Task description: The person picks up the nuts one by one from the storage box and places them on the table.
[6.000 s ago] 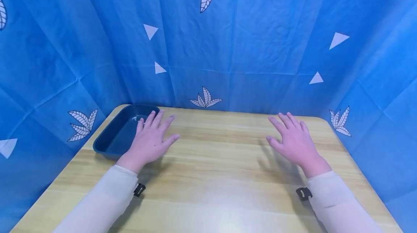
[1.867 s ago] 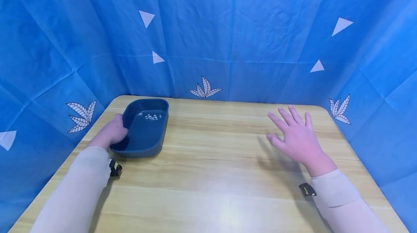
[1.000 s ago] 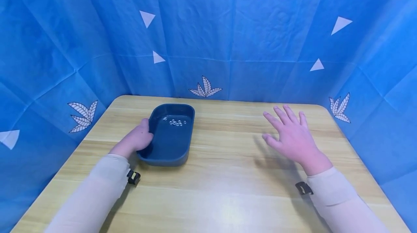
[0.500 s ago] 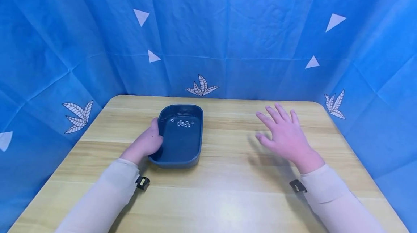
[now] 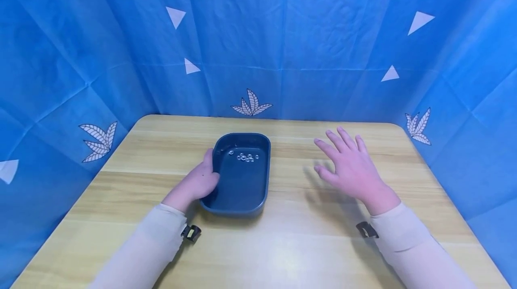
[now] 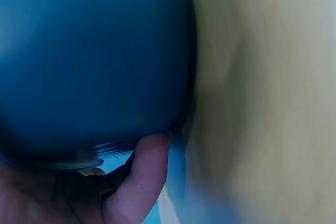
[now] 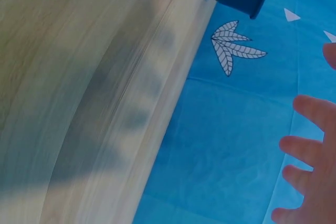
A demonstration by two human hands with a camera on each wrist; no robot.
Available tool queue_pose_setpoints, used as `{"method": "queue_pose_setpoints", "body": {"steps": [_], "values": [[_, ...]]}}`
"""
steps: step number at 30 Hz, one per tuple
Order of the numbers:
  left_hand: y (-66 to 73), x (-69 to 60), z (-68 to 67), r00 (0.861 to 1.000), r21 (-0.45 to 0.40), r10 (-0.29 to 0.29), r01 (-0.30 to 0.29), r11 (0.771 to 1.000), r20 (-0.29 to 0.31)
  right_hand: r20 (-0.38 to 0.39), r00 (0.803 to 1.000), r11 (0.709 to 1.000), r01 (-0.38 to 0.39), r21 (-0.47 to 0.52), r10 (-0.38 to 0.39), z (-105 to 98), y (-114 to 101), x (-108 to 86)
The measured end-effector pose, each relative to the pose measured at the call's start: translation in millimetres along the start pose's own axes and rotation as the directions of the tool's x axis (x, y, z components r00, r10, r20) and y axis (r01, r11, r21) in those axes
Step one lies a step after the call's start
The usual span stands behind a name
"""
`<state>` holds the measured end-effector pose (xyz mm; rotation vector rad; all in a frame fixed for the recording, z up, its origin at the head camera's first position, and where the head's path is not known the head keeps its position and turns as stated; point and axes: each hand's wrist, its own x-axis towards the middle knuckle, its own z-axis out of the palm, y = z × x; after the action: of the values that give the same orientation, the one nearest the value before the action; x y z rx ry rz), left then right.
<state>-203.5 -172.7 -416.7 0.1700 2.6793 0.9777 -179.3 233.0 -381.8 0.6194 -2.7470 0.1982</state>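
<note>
The left hand [image 5: 198, 183] is closed firmly on the left wall of a dark blue tray [image 5: 238, 190], its thumb bent over the rim and the other fingers mostly hidden behind the outer side; in the left wrist view a fingertip presses against the tray close to its edge. The tray lies directly to the right of this grip, its long sides running away from the person, with part of it reaching beyond the hand and part coming back nearer the sleeve. Inside, ahead and to the right of the grip, a loose cluster of small clear pieces [image 5: 243, 158] sits toward the far end of the tray floor, one of them a little apart on the side closer to the hand. Whether the tray's base touches the wooden table [image 5: 299, 226] cannot be told. Well to the right of the grip, the right hand [image 5: 352, 168] is spread wide, fingers apart and holding nothing, above the table, with its shadow falling on the wood. Behind each hand, toward the person, a pale sleeve [image 5: 141, 244] covers the forearm. Beyond both hands hangs a blue curtain [image 5: 331, 33] printed with white triangles and leaves.
</note>
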Motion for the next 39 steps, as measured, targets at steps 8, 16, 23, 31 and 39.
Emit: {"method": "queue_pose_setpoints", "body": {"steps": [8, 16, 23, 31, 39], "values": [[18.4, -10.6, 18.9, 0.999, -0.07, 0.044, -0.043, 0.997, 0.019, 0.012, 1.0, 1.0, 0.0, 0.01, 0.0, -0.4, -4.6, 1.3], [29.5, -17.3, 27.4, 0.999, -0.041, 0.035, -0.034, 0.999, 0.035, 0.008, 1.0, 1.0, 0.017, 0.022, -0.018, -0.4, -12.2, 5.9], [32.4, 0.7, 17.2, 1.0, 0.068, 0.022, -0.02, 0.997, -0.022, -0.035, 0.998, 0.998, 0.052, 0.031, -0.05, 1.4, -18.8, 15.7], [35.6, 20.4, 17.7, 0.999, 0.085, 0.048, -0.045, 0.995, -0.026, -0.036, 0.997, 0.995, 0.07, 0.064, -0.068, -9.1, -38.2, 30.0], [39.9, 23.5, 19.1, 0.999, 0.068, 0.034, -0.033, 0.997, -0.008, 0.081, 0.996, 0.988, 0.023, 0.151, -0.035, -26.1, -62.5, 56.8]]}}
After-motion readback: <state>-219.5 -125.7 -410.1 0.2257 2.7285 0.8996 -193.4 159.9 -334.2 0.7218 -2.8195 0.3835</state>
